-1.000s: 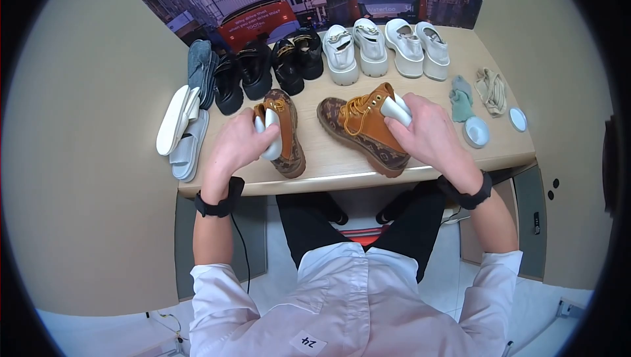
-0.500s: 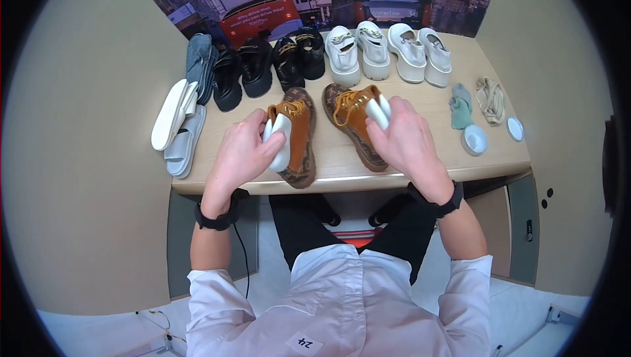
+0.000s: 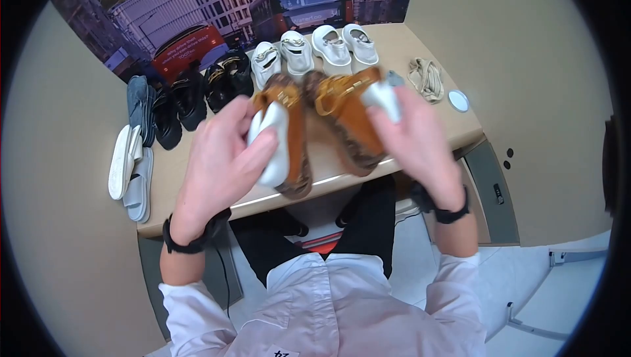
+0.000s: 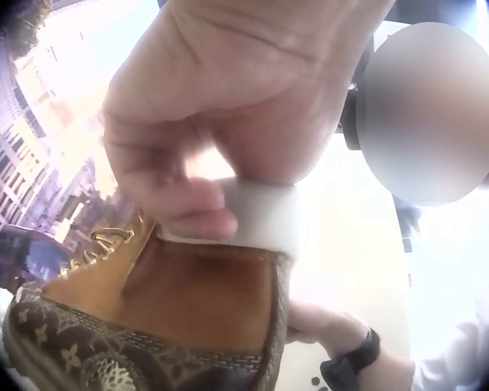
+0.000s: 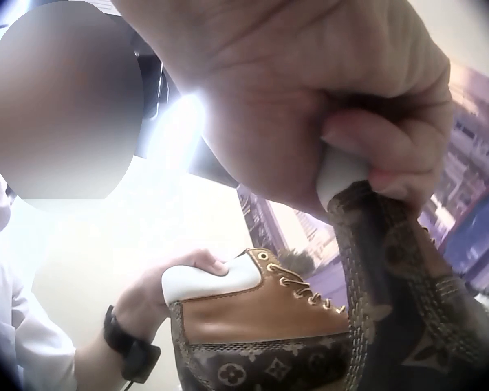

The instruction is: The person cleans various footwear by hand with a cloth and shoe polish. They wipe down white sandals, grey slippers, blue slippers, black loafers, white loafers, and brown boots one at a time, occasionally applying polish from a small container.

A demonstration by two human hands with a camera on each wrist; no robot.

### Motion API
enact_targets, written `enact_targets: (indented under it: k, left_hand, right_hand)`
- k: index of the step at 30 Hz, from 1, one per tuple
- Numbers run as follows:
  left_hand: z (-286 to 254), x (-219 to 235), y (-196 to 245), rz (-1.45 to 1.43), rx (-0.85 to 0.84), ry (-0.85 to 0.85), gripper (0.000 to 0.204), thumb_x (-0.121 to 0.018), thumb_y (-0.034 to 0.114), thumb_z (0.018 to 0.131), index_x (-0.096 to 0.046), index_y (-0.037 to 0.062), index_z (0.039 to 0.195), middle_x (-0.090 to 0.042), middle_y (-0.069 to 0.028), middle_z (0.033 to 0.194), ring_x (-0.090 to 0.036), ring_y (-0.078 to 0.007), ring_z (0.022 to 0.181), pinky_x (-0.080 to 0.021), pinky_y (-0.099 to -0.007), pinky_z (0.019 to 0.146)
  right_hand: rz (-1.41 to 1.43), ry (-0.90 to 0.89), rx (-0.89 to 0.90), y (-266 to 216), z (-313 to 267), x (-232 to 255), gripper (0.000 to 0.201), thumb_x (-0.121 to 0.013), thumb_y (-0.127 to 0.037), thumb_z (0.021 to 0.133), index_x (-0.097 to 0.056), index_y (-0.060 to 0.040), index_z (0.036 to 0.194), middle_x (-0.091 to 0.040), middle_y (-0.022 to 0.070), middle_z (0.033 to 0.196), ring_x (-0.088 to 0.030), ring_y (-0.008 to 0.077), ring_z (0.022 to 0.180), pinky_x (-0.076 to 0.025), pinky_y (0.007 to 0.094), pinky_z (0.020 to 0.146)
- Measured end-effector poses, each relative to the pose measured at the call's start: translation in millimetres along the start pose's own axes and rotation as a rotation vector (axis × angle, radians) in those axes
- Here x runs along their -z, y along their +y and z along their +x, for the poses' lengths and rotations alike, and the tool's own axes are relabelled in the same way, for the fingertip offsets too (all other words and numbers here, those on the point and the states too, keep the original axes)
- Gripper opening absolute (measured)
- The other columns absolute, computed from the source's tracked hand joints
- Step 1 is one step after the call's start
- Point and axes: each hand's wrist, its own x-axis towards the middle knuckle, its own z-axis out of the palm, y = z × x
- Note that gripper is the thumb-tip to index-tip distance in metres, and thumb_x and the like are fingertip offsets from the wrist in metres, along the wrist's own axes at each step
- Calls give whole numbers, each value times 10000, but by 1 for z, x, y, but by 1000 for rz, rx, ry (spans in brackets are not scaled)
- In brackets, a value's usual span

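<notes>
My left hand [image 3: 227, 156] grips the white collar of a tan and brown-patterned lace-up boot [image 3: 299, 140]. With fingers curled round its white collar, my right hand [image 3: 417, 137] holds the matching boot [image 3: 358, 127], which is blurred. The two boots are close together over the front of the table, toes pointing away from me. In the left wrist view, fingertips press the white padded collar [image 4: 265, 216] above the tan leather. The right wrist view shows my right fingers on the brown heel part of the boot [image 5: 383, 277], with the left boot [image 5: 253, 318] beyond it.
Along the back of the table [image 3: 197, 189] stand black shoes [image 3: 187, 99] and white shoes [image 3: 296, 53]. Slippers [image 3: 137, 186] lie at the left edge. A beige sock [image 3: 426, 80] and a white round dish [image 3: 459, 100] sit at the right; a grey-green sock [image 3: 394, 78] is mostly hidden.
The right boot has swung leftward beside the left one, and both appear larger, nearer the camera. Each hand keeps its grip. The head view has turned right, shifting the table leftward.
</notes>
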Motion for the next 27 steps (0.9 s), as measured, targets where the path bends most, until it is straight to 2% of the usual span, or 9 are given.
enact_targets:
  k: [1, 3, 5, 9, 12, 15, 18, 21, 27]
  left_hand:
    - [13, -4, 12, -9, -63, 1, 339, -686, 275, 907, -615, -56, 923, -608, -179, 688, -553, -232, 564, -448, -383, 574]
    - [48, -20, 46, 84, -195, -5, 418, -692, 343, 906, -622, -69, 889, -634, -239, 714, -642, -365, 614, -503, -430, 617]
    - [93, -50, 63, 178, -318, 32, 367, -666, 310, 969, -636, -54, 933, -640, -142, 732, -614, -179, 660, -507, -361, 645]
    - [196, -126, 86, 99, -335, 110, 527, -658, 447, 964, -709, -74, 1032, -750, -267, 886, -771, -393, 867, -589, -472, 831]
    - [267, -186, 78, 66, -289, 131, 584, -661, 475, 959, -716, -87, 1109, -773, -307, 988, -777, -444, 967, -593, -491, 904]
    - [316, -233, 63, 110, -286, 147, 607, -674, 465, 962, -711, -102, 1176, -776, -333, 1069, -772, -470, 1054, -593, -505, 954]
    - [341, -263, 59, 135, -224, 72, 622, -706, 454, 958, -703, -111, 1218, -765, -358, 1104, -758, -498, 1094, -584, -519, 986]
    - [361, -280, 54, 176, -210, 55, 613, -706, 446, 966, -693, -109, 1227, -764, -363, 1101, -753, -518, 1088, -585, -529, 985]
    - [377, -305, 37, 239, -211, 49, 595, -706, 427, 975, -677, -108, 1234, -759, -382, 1061, -750, -552, 1049, -598, -557, 952]
  right_hand:
    - [13, 32, -42, 3, 4, 23, 372, -728, -295, 953, -700, 56, 1074, -730, 288, 914, -748, 463, 885, -583, 534, 786]
    - [-86, 139, -73, 13, 18, 62, 417, -717, -336, 969, -728, 50, 1128, -734, 279, 902, -745, 443, 854, -582, 496, 771]
    - [-165, 236, -14, 37, 43, 93, 449, -695, -362, 979, -741, 48, 1157, -732, 271, 898, -738, 422, 834, -580, 476, 769]
    - [-312, 319, -33, 113, 122, 119, 494, -676, -416, 979, -727, 51, 1132, -762, 296, 977, -764, 444, 938, -585, 507, 854]
    - [-203, 340, -158, 179, 181, 108, 514, -671, -448, 975, -731, 37, 1132, -780, 295, 1019, -764, 469, 995, -588, 517, 894]
    - [-184, 360, -196, 241, 215, 84, 537, -685, -458, 983, -742, 13, 1233, -793, 233, 1006, -783, 381, 979, -593, 477, 878]
    - [-158, 349, -264, 285, 236, 56, 518, -676, -452, 992, -740, 10, 1217, -794, 249, 1042, -776, 417, 1024, -587, 505, 915]
    - [-133, 324, -305, 307, 249, 36, 521, -656, -456, 987, -735, 29, 1159, -782, 299, 1094, -753, 486, 1073, -579, 548, 967]
    - [-67, 340, -300, 333, 267, 2, 487, -680, -439, 997, -727, 27, 1131, -777, 296, 1100, -741, 494, 1080, -576, 552, 977]
